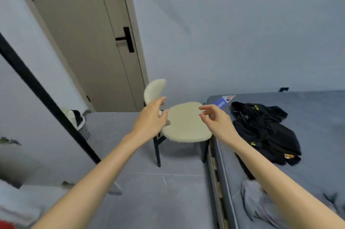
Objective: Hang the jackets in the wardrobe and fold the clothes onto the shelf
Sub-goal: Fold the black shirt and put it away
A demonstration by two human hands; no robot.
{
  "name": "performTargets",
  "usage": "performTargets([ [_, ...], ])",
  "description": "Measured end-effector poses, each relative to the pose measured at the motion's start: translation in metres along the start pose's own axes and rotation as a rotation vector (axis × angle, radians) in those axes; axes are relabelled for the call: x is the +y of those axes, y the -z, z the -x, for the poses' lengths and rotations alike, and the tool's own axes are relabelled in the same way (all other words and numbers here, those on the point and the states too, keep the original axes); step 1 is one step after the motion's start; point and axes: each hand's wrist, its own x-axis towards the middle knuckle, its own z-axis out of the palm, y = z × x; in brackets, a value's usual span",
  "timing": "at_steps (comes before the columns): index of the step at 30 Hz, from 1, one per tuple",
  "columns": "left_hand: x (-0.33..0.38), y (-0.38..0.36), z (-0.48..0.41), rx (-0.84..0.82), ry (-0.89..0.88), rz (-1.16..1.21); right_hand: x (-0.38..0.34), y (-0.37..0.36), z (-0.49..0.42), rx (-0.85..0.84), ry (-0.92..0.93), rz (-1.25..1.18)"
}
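Note:
A black jacket (265, 131) with small yellow-green marks lies crumpled on the grey bed (317, 112) at the right. A light grey garment (259, 202) lies bunched near the bed's front edge. My left hand (151, 118) and my right hand (214, 118) are stretched out in front of me above a cream chair (186, 124). Both hands hold nothing; the left's fingers are loosely spread, the right's loosely curled. The right hand is left of the jacket and apart from it.
The cream chair stands on the grey floor beside the bed. A beige door (89, 45) with a black handle (127, 39) is behind it. A basket (80, 122) with clothes stands at the left by a black bar (46, 98).

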Motion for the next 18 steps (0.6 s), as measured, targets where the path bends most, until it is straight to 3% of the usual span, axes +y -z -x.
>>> performTargets([
  [10,0.070,-0.178,-0.119,-0.294,-0.074,-0.018,0.161,0.125,-0.021,0.110,-0.333,0.093],
  [18,0.080,-0.286,-0.183,-0.546,-0.124,-0.069,0.253,0.172,-0.049,0.156,-0.598,0.146],
])
